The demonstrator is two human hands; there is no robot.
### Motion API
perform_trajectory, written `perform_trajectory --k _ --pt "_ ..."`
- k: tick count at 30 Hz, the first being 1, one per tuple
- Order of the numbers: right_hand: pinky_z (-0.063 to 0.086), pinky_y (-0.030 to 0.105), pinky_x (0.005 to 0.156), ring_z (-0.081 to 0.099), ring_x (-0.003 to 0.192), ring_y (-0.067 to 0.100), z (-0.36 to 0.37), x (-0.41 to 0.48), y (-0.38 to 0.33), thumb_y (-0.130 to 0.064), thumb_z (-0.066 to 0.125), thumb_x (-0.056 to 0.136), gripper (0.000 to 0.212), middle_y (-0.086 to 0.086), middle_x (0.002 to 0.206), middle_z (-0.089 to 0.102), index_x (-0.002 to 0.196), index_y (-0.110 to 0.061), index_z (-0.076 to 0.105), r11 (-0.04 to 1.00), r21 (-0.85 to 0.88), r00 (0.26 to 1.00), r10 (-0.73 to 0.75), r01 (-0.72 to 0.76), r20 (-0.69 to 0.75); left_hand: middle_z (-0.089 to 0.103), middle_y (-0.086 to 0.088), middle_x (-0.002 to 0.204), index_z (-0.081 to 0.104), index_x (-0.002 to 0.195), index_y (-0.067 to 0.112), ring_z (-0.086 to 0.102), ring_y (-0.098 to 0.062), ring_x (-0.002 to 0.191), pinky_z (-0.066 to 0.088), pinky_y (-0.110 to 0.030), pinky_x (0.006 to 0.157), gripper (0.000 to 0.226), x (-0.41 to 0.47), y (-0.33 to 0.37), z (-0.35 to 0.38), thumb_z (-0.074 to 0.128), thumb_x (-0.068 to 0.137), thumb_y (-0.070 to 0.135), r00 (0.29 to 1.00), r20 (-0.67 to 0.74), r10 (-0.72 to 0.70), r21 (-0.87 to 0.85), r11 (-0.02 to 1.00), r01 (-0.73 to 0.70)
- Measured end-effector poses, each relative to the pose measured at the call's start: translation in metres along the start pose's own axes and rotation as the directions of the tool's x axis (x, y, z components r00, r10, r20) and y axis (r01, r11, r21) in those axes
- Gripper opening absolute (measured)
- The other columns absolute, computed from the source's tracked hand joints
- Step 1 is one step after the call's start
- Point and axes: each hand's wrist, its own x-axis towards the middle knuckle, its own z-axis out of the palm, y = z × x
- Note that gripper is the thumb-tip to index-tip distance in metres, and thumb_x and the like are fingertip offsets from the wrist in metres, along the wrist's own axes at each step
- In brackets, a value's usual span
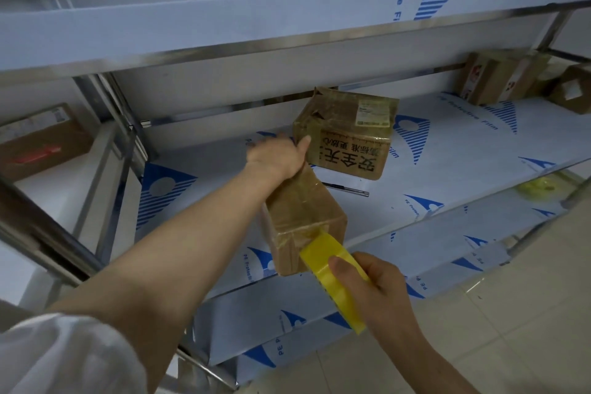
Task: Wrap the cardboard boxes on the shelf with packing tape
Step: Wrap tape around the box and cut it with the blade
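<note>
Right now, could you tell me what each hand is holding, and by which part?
The left hand grips the near cardboard box at its far end; the right hand holds the yellow tape roll by its rim.

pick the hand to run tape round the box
Right: the right hand grips the tape roll, its strip already stuck to the box; the left hand holds the box's far end.
</note>
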Motion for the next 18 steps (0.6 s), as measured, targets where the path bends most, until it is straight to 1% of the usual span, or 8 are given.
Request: perform_trajectory --k 2,4,7,9,12,13,15,18 --pt "0.03 0.024 0.047 0.032 0.045 0.011 0.0 0.001 -0.001 -0.033 0.067 0.082 0.049 -0.001 0.046 0.033 0.044 -0.02 0.038 1.0 0.001 1.0 0.021 -0.021 0.001 0.054 -0.012 0.117 0.012 0.152 0.022 0.054 -0.029 0.102 0.043 -0.038 0.076 0.052 0.001 0.004 0.015 0.024 0.103 0.035 0.999 0.046 0.023 0.035 0.999 -0.024" --pt "0.029 0.022 0.046 0.031 0.045 0.01 -0.001 0.002 0.0 -0.032 0.065 0.084 0.05 -0.003 0.045 0.031 0.043 -0.021 0.037 1.0 -0.005 1.0 0.028 -0.028 -0.003 0.054 -0.01 0.108 0.007 0.152 0.026 0.051 -0.024 0.087 0.042 -0.034 0.067 0.056 0.005 0.005 0.01 0.03 0.101 0.02 0.998 0.033 0.054 0.097 0.994 -0.057" --pt "0.03 0.018 0.045 0.031 0.043 0.008 0.0 0.003 0.003 -0.026 0.063 0.087 0.053 -0.007 0.043 0.03 0.04 -0.024 0.039 0.999 -0.013 0.999 0.041 -0.041 -0.019 0.057 -0.013 0.11 0.041 0.136 0.01 0.057 -0.027 0.094 0.044 -0.034 0.069 0.038 0.016 0.004 0.007 0.036 0.098 0.011 0.999 0.045 0.03 0.117 0.993 -0.035" --pt "0.026 0.013 0.043 0.028 0.039 0.005 -0.001 0.004 0.005 -0.02 0.062 0.087 0.055 -0.009 0.041 0.028 0.038 -0.025 0.038 0.998 -0.012 0.997 0.061 -0.062 -0.043 0.056 -0.011 0.096 0.051 0.12 0.005 0.056 -0.023 0.083 0.042 -0.029 0.065 0.031 0.02 0.005 0.005 0.03 0.101 0.018 0.994 0.108 -0.027 0.161 0.987 0.009" --pt "0.025 0.012 0.042 0.026 0.038 0.005 -0.001 0.008 0.008 -0.019 0.061 0.087 0.057 -0.009 0.039 0.026 0.036 -0.025 0.037 0.996 0.008 0.995 0.085 -0.085 -0.055 0.049 -0.008 0.073 0.063 0.1 0.005 0.045 -0.019 0.063 0.036 -0.029 0.066 0.065 0.025 0.009 0.005 0.013 0.102 0.048 0.983 0.122 -0.134 0.085 0.989 0.124" --pt "0.026 0.013 0.042 0.027 0.038 0.005 0.0 0.009 0.008 -0.021 0.062 0.087 0.056 -0.009 0.04 0.026 0.037 -0.025 0.037 0.996 0.005 0.995 0.089 -0.089 -0.046 0.049 -0.009 0.072 0.063 0.102 0.006 0.046 -0.019 0.063 0.036 -0.03 0.068 0.068 0.023 0.009 0.003 0.012 0.101 0.051 0.979 0.128 -0.16 0.082 0.985 0.151" --pt "0.027 0.015 0.043 0.028 0.039 0.005 0.0 0.01 0.008 -0.024 0.063 0.086 0.055 -0.01 0.04 0.028 0.037 -0.024 0.038 0.995 -0.007 0.995 0.095 -0.096 -0.037 0.052 -0.01 0.079 0.052 0.126 0.011 0.052 -0.023 0.074 0.039 -0.033 0.072 0.051 0.016 0.01 0.003 0.019 0.102 0.043 0.995 0.064 -0.072 0.205 0.977 0.057" --pt "0.027 0.017 0.043 0.028 0.039 0.005 -0.002 0.012 0.007 -0.029 0.065 0.085 0.056 -0.009 0.04 0.027 0.038 -0.022 0.037 0.993 0.0 0.992 0.117 -0.117 -0.051 0.055 -0.02 0.12 0.04 0.138 0.009 0.05 -0.035 0.111 0.038 -0.041 0.091 0.048 -0.009 0.018 0.005 0.024 0.102 0.036 0.987 -0.103 0.123 0.299 0.95 -0.087"
